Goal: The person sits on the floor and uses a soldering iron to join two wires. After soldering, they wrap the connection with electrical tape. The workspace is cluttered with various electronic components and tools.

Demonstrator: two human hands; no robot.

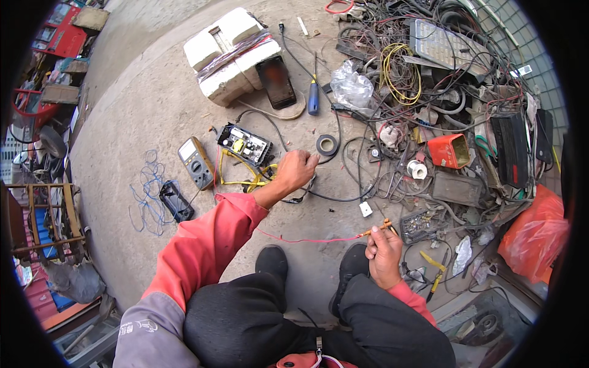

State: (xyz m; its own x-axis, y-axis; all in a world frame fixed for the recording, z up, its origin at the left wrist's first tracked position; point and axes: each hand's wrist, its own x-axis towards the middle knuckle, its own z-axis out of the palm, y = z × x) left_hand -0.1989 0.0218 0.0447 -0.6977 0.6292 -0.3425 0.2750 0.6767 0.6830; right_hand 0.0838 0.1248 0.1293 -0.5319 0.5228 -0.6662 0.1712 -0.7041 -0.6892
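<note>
My left hand (294, 173) reaches over the middle of the ground with curled fingers, beside a black cable (324, 158) and a roll of black tape (327, 145); what it grips is unclear. Left of it lie an open device with a circuit board (244, 145), yellow leads (236, 181) and a yellow multimeter (196, 162). My right hand (383, 257) holds an orange test probe (374, 231), its red lead (316, 240) running left across the ground. A white connector (365, 209) lies above this hand. An empty black casing (177, 201) sits by tangled blue wire (150, 193).
A foam block (215, 86) bearing a phone (276, 83) and a blue screwdriver (313, 98) lie ahead. Piled cables and scrap (454, 92), an orange container (448, 149) and a red bag (531, 236) fill the right. A wooden rack (49, 242) and clutter line the far left.
</note>
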